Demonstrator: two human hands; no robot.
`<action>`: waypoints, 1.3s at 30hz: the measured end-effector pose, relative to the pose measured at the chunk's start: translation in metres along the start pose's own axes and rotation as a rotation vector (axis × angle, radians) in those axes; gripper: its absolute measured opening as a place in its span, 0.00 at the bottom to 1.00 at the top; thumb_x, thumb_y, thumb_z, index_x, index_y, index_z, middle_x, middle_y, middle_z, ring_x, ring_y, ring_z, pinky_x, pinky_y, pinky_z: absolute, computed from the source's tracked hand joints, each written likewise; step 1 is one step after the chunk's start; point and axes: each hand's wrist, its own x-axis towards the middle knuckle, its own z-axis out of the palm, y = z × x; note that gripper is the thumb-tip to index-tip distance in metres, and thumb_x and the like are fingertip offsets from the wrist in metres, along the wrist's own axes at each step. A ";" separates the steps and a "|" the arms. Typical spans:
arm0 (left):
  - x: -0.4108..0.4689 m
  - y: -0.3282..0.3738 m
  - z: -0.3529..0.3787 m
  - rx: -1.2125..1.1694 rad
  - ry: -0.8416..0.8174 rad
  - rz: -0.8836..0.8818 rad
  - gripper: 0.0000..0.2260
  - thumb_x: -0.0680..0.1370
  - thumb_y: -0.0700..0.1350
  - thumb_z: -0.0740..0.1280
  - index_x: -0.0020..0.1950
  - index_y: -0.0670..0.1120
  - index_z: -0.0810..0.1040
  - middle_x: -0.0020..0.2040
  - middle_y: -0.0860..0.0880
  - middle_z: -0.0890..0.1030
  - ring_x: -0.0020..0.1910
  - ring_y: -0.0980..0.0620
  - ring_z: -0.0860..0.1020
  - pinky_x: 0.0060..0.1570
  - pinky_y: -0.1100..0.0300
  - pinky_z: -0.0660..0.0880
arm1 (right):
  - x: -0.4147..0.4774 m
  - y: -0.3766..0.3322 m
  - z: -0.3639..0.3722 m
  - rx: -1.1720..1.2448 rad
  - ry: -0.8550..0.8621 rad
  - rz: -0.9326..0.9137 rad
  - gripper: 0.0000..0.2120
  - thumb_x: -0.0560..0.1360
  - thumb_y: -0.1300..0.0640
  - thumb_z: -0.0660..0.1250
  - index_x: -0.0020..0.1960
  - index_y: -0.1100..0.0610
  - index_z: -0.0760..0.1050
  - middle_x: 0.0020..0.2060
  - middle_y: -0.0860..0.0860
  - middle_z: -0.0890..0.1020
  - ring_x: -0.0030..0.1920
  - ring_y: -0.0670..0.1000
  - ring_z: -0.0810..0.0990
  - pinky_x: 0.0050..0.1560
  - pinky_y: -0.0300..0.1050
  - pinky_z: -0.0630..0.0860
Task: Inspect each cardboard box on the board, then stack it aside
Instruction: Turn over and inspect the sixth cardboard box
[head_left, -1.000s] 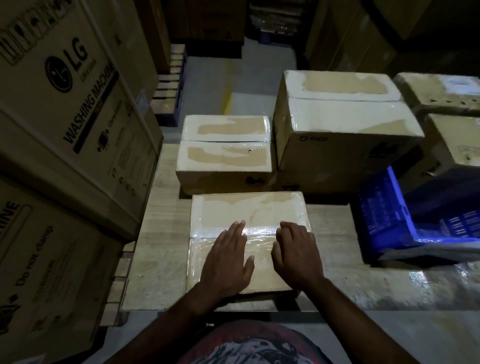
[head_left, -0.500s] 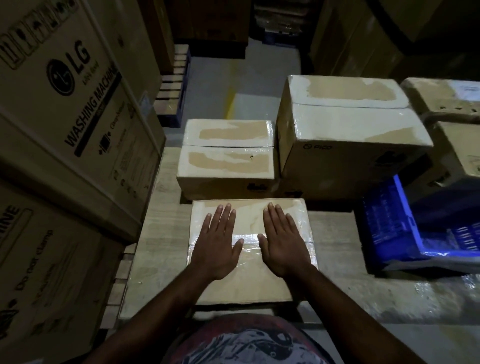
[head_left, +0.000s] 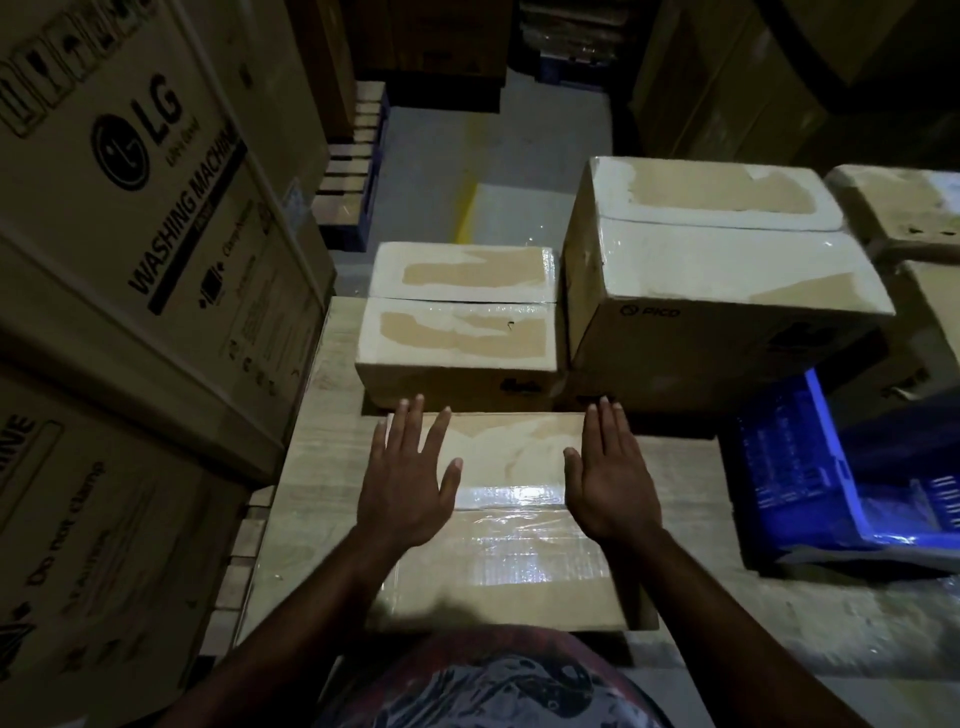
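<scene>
Here, a flat cardboard box (head_left: 511, 452), sealed with glossy clear tape, lay on the wooden board (head_left: 317, 467), directly in front of the person and close to the board's near edge. It sat with its broad taped face up, probably so that the palms could feel over the seam and check it alone. The left hand (head_left: 408, 483) lay over the box's left side and the right hand (head_left: 605, 478) over its right side. Both were palm down, fingers straight and slightly spread, thumbs pointing inward. Neither hand gripped anything. They seemed to rest on the top, though whether they pressed or only hovered could not be told. Set well apart toward opposite edges, the hands looked ready to take the box by its sides for lifting.

Just behind stood a smaller taped box (head_left: 457, 338), and beside that a taller box marked PICO (head_left: 717, 291), likely part of the stack. A blue crate (head_left: 795, 478) sat to the right. Large washing-machine cartons (head_left: 156, 208) walled in the left.
</scene>
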 end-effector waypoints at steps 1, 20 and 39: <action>0.001 0.000 0.000 -0.008 0.002 -0.002 0.30 0.82 0.62 0.49 0.82 0.54 0.46 0.82 0.45 0.46 0.81 0.46 0.42 0.78 0.43 0.48 | 0.000 -0.001 -0.001 0.002 0.000 0.000 0.34 0.83 0.41 0.42 0.82 0.59 0.46 0.82 0.53 0.45 0.81 0.50 0.38 0.80 0.52 0.49; -0.038 0.013 -0.039 -0.805 0.011 -0.832 0.28 0.84 0.61 0.50 0.72 0.43 0.72 0.69 0.39 0.75 0.67 0.37 0.73 0.64 0.47 0.70 | -0.042 -0.004 -0.028 0.552 0.148 0.465 0.28 0.84 0.41 0.48 0.54 0.60 0.78 0.51 0.61 0.82 0.52 0.62 0.80 0.48 0.48 0.70; -0.078 0.029 -0.091 -1.096 0.302 -0.697 0.13 0.77 0.50 0.58 0.56 0.43 0.71 0.41 0.52 0.75 0.40 0.50 0.72 0.36 0.56 0.65 | -0.079 -0.015 -0.078 1.075 0.343 0.525 0.08 0.82 0.54 0.60 0.59 0.52 0.73 0.49 0.44 0.78 0.55 0.51 0.79 0.54 0.52 0.77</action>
